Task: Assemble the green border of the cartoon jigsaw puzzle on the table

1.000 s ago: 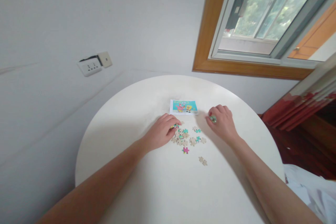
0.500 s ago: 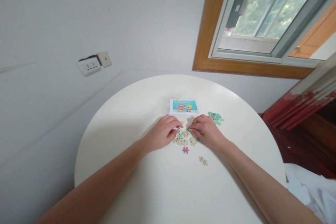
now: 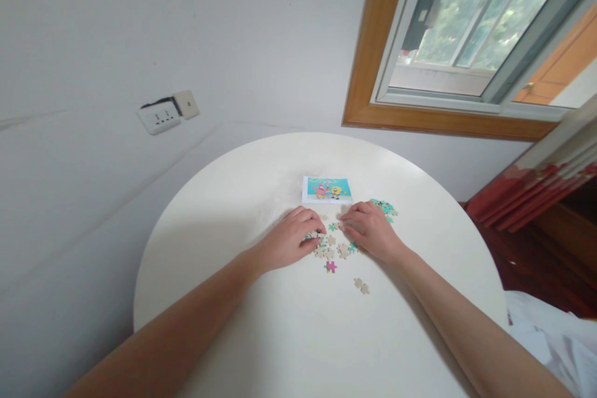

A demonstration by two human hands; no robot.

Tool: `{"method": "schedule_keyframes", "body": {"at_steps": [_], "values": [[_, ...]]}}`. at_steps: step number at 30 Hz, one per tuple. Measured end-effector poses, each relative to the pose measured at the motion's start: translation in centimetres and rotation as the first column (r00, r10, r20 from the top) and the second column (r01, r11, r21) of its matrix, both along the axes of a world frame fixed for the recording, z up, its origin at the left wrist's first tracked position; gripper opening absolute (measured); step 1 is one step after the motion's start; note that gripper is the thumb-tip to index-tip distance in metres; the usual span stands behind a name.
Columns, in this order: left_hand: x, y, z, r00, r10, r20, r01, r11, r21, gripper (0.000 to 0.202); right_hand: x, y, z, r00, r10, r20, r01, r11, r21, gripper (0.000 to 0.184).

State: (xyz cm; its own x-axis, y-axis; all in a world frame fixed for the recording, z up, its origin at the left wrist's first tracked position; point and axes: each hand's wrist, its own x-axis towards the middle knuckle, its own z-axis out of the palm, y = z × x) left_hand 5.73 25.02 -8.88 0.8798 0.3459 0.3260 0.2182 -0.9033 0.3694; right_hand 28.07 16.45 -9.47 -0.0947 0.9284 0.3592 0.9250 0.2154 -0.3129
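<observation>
A small heap of jigsaw pieces (image 3: 330,252) lies on the white round table (image 3: 308,329), some with beige backs up, some showing turquoise. My left hand (image 3: 293,233) rests at the heap's left side, fingers curved, thumb and forefinger apart over a few pieces. At the right side, my right hand (image 3: 370,230) has its fingers spread, fingertips close beside a beige and turquoise piece; contact is not clear. A pink piece (image 3: 331,267) lies nearer to me. Behind the heap is a picture card (image 3: 328,189) with cartoon figures on turquoise.
Turquoise pieces (image 3: 384,206) form a second pile beyond my right hand. Two beige pieces (image 3: 361,286) lie nearer on the right. Past the table are a wall with a socket (image 3: 161,117), a wood-framed window (image 3: 448,117) and a red and cream curtain (image 3: 527,193).
My right hand has drawn slightly right and its fingers have spread, uncovering pieces. My left fingers have shifted slightly over the pieces, with thumb and forefinger still apart.
</observation>
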Motion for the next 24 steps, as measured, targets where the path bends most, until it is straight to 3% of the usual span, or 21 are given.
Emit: {"method": "schedule_keyframes", "body": {"at_steps": [7,15,24], "values": [[-0.5,0.8,0.3,0.999,0.05,0.015,-0.051,0.997,0.049,0.018,-0.8,-0.7,0.4,0.974,0.226,0.012,-0.226,0.974,-0.003,0.02],[-0.8,1.3,0.4,0.998,0.061,0.026,-0.063,0.997,0.051,0.02,-1.2,-0.7,0.6,0.975,0.203,-0.087,-0.209,0.975,-0.071,0.015],[-0.8,1.4,0.2,0.998,0.059,0.029,-0.06,0.997,0.043,0.02,-1.3,-0.5,0.7,0.963,0.184,-0.199,-0.197,0.979,-0.05,0.007]]}}
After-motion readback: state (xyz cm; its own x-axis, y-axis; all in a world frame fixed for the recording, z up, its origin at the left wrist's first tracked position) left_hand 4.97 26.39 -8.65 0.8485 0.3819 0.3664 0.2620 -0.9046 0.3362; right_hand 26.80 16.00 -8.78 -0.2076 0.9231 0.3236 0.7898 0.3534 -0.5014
